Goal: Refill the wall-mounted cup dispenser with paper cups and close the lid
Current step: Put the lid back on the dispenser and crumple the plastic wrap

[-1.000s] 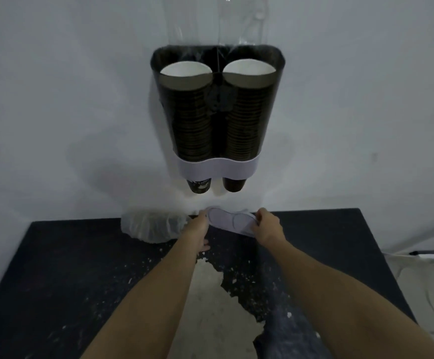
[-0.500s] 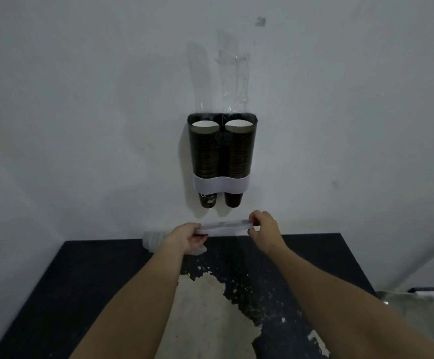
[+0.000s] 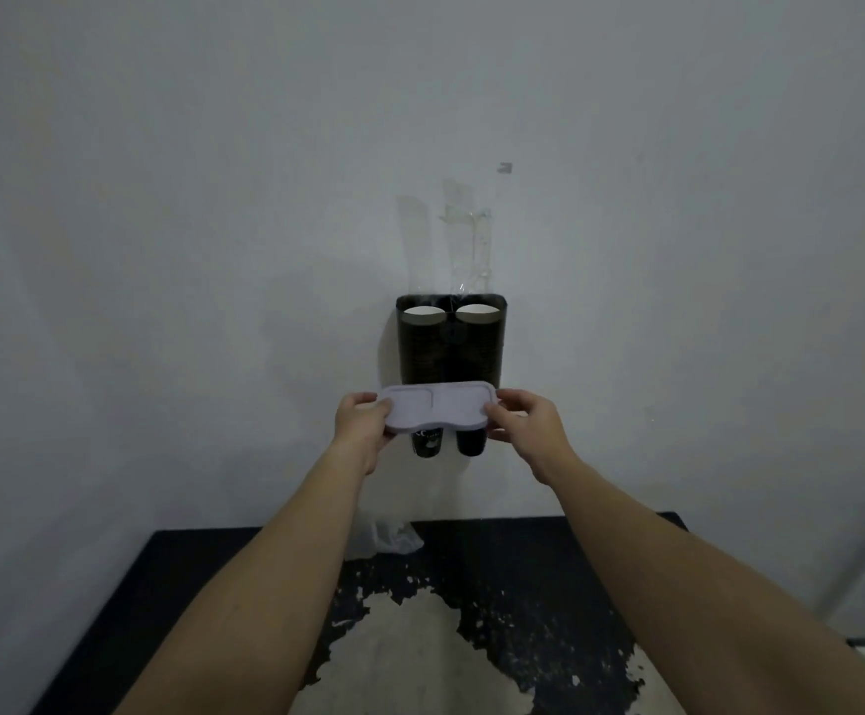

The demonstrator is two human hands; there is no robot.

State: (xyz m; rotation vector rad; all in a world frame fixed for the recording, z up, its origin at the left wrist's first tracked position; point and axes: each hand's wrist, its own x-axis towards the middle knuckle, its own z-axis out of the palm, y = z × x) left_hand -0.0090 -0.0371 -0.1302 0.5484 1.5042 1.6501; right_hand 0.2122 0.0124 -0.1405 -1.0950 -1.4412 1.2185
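The dark two-tube cup dispenser (image 3: 451,348) hangs on the white wall, its top uncovered, with a stack of paper cups in each tube. White cup mouths (image 3: 424,316) show at the top and two dark cup bottoms (image 3: 426,442) poke out below. A pale grey peanut-shaped lid (image 3: 438,407) is held flat in front of the dispenser's lower part. My left hand (image 3: 363,423) grips the lid's left end and my right hand (image 3: 531,428) grips its right end. The lid hides the dispenser's white base band.
A black table (image 3: 549,565) with a worn, peeling patch stands below against the wall. A crumpled clear plastic bag (image 3: 386,539) lies at its back edge. Tape strips (image 3: 466,234) stick to the wall above the dispenser.
Both hands picked the lid off the table and lifted it to the front of the dispenser's lower part. The camera view has pulled back and tilted up.
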